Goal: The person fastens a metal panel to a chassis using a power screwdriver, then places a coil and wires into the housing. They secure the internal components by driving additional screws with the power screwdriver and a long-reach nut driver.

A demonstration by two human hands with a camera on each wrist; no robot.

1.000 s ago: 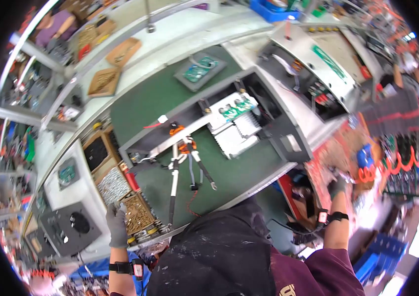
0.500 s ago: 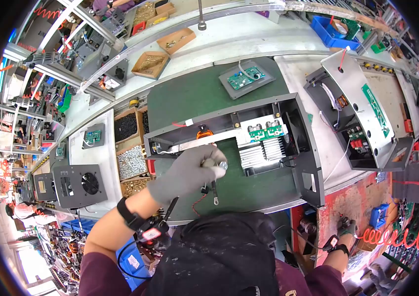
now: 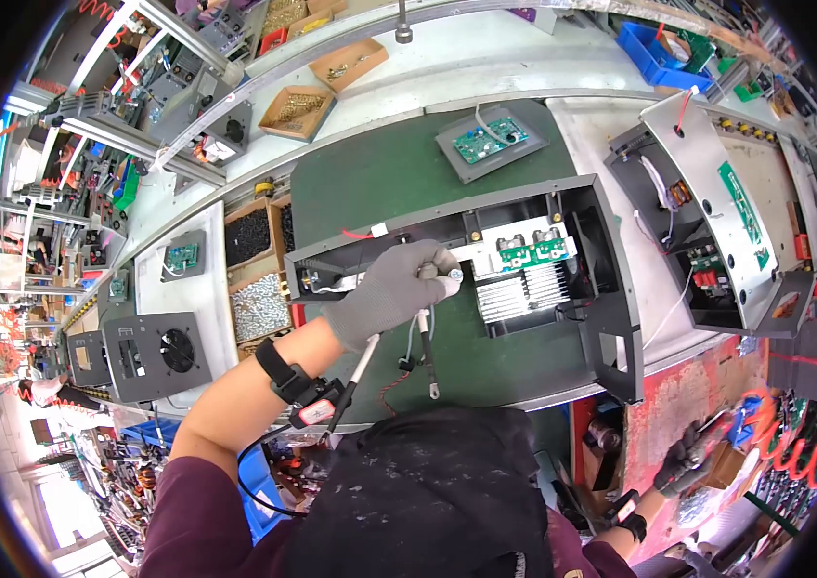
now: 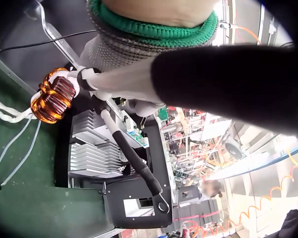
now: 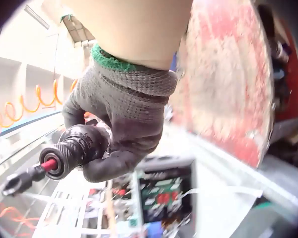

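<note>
My gloved left hand (image 3: 391, 291) is over the dark metal chassis (image 3: 610, 241), pinching a small shiny screw (image 3: 455, 275) between thumb and fingertips. Close to it in the left wrist view are a copper-wound coil (image 4: 54, 99) and a black-and-white cable (image 4: 134, 156) ending in a ring lug. Inside the chassis, a finned heat sink (image 3: 524, 294) sits below a green circuit board (image 3: 535, 252). Off to the right, my gloved right hand (image 5: 124, 119) grips a power screwdriver (image 5: 72, 148) with its bit pointing away from the fingers.
A box of silver screws (image 3: 260, 308) stands left of the chassis. Behind it, a second circuit board (image 3: 490, 140) lies on a grey plate on the green mat (image 3: 360, 173). Another opened chassis (image 3: 716, 222) is at the right. An orange coiled hose (image 3: 793, 448) hangs near my right hand.
My left hand has come from the fastener boxes to over the chassis and shifted slightly right. My right hand has moved lower along the worn red board. The head view has turned.
</note>
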